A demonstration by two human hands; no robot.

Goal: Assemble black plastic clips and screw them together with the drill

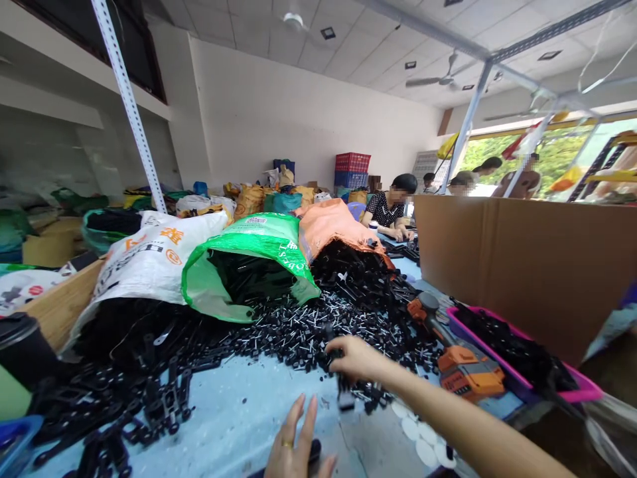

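Note:
My right hand (355, 358) reaches over the near edge of a pile of black parts and silvery screws (308, 328). Its fingers are curled around a dark piece, blurred, that I cannot make out clearly. My left hand (296, 448), with a ring on one finger, is low in the middle above the light blue table surface (223, 405). The fingers of this hand are raised and spread, and a black part (314, 451) lies against its palm side by the thumb. Loose black handle-like parts (169, 398) lie to the left.
White (154, 255), green (269, 229) and orange (338, 229) sacks spill black parts. An orange power tool (468, 372) lies right, beside a pink-rimmed tray (582, 392) and cardboard (527, 265). A dark cup (24, 345) stands left. A person (393, 206) sits beyond.

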